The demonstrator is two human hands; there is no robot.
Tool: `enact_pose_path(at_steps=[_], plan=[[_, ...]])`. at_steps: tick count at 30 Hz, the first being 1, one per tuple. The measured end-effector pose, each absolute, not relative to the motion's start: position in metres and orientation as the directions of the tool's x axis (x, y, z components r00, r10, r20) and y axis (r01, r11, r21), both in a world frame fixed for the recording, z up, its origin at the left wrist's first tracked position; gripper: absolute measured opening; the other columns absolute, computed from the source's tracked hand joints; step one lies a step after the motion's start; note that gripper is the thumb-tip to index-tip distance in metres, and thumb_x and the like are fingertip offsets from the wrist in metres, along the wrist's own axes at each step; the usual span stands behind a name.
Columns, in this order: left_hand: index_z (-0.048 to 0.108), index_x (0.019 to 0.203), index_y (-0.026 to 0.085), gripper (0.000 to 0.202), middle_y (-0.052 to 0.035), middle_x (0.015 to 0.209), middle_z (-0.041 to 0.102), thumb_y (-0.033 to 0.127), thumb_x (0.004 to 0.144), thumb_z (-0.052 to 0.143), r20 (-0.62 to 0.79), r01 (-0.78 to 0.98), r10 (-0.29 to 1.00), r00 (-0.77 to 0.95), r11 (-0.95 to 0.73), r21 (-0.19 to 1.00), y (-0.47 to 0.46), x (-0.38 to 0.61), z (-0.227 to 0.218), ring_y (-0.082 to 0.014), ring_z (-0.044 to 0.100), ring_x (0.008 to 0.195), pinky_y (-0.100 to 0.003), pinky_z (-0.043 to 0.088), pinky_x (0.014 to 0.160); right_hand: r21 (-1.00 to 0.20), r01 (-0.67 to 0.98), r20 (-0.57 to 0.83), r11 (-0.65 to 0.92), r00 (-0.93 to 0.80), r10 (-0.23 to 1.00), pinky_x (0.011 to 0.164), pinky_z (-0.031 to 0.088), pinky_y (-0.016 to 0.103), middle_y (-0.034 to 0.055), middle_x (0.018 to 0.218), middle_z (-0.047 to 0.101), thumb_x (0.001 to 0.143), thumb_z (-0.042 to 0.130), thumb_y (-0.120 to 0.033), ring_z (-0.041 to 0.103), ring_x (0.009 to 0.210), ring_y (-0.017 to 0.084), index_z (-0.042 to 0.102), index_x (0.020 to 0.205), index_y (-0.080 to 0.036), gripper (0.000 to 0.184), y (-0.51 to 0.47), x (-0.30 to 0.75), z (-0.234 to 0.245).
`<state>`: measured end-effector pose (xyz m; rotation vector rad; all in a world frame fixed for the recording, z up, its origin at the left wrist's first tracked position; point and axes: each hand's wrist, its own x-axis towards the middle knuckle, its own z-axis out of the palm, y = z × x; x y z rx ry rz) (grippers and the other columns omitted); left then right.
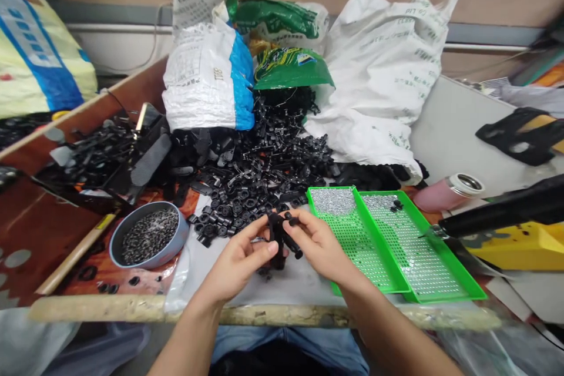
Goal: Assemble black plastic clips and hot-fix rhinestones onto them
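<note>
Between both hands, over the front middle of the table, is a black plastic part (276,238) with a short rod-like piece angled off its right side. My left hand (249,249) is closed on its left side, thumb pressed to the front. In the fingers of my right hand (315,241), by the part's upper right, sits a small dark piece (289,217); its kind is too small to make out. Just behind the hands lies a heap of black plastic parts (264,170), with round ring-like ones (227,205) nearest.
Two green trays (408,291) of small metal pieces lie to the right. A black power screwdriver (497,208) points in beside them, near a pink flask (445,192). At left are a blue bowl (115,247) of small screws and a wooden-handled tool (74,255). Sacks (379,64) stand behind.
</note>
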<state>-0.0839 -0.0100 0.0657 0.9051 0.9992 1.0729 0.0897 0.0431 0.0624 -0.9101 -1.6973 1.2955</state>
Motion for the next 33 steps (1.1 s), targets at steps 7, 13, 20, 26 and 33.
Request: enact_pose_path(at_steps=[7,13,20,26,33], plan=[[0.064,0.130,0.031,0.051,-0.0068,0.113,0.069,0.032,0.081,0.081,-0.301,-0.497,0.925,0.232,0.379,0.781,-0.016,-0.084,0.062,-0.0177,0.072,0.082,-0.030,0.058,0.074,-0.984,0.071,0.133,0.166,-0.338,0.932,0.076,0.057,0.032,0.0039,0.092,0.073,0.090,0.066,-0.037,0.068,0.084,0.017,0.069,0.101,-0.022,0.019,0.050,0.119,0.067],[0.068,0.124,0.030,0.045,-0.0043,0.101,0.070,0.032,0.081,0.081,-0.309,-0.524,0.920,0.240,0.391,0.757,-0.017,-0.076,0.064,-0.0174,0.072,0.079,-0.026,0.058,0.066,-0.998,0.030,0.039,0.052,-0.339,0.940,0.066,0.057,0.029,0.0015,0.082,0.070,0.082,0.073,-0.035,0.067,0.073,0.014,0.064,0.098,-0.021,0.023,0.053,0.120,0.063],[0.067,0.126,0.030,0.049,-0.0055,0.106,0.071,0.034,0.080,0.082,-0.336,-0.501,0.913,0.232,0.408,0.763,-0.018,-0.077,0.063,-0.0179,0.072,0.079,-0.027,0.057,0.065,-1.000,0.026,0.002,0.011,-0.331,0.944,0.064,0.057,0.028,0.0005,0.079,0.069,0.080,0.075,-0.035,0.066,0.069,0.013,0.065,0.097,-0.020,0.025,0.053,0.118,0.059],[0.067,0.123,0.029,0.050,-0.0031,0.099,0.069,0.035,0.077,0.085,-0.354,-0.510,0.908,0.224,0.419,0.751,-0.017,-0.075,0.064,-0.0174,0.072,0.077,-0.026,0.058,0.064,-1.000,0.008,-0.010,-0.007,-0.355,0.935,0.062,0.057,0.027,0.0000,0.078,0.068,0.081,0.076,-0.036,0.065,0.067,0.012,0.064,0.097,-0.020,0.026,0.053,0.118,0.058],[0.067,0.125,0.029,0.051,-0.0049,0.104,0.071,0.036,0.077,0.084,-0.350,-0.496,0.907,0.235,0.422,0.759,-0.015,-0.074,0.064,-0.0175,0.072,0.077,-0.026,0.058,0.063,-1.000,0.016,-0.014,-0.008,-0.353,0.936,0.060,0.056,0.027,-0.0009,0.075,0.068,0.080,0.077,-0.040,0.065,0.065,0.012,0.063,0.096,-0.020,0.029,0.054,0.119,0.053]])
